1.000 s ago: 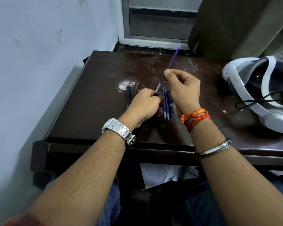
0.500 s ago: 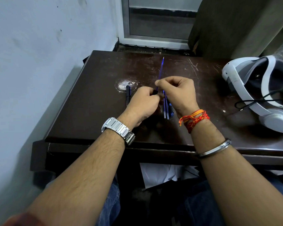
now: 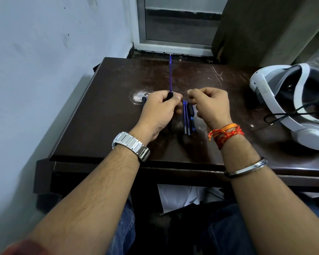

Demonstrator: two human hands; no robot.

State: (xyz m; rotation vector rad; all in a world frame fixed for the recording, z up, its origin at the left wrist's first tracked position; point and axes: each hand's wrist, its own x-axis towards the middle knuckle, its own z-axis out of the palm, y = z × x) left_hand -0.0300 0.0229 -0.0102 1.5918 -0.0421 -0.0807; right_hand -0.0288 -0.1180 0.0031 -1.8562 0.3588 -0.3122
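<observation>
Refill (image 3: 170,76) | long axis straight away, tip farthest | left hand (image 3: 159,113) grips base

The bench (image 3: 103,126) lies bare from its near-left to far-left corner, though the wall (image 3: 44,70) hugs that edge. A headset (image 3: 265,92) and its cable (image 3: 266,117) crowd the right edge. Mid-bench, loose refills (image 3: 185,116) and seemingly a pen barrel (image 3: 191,111) lie in the way.
</observation>
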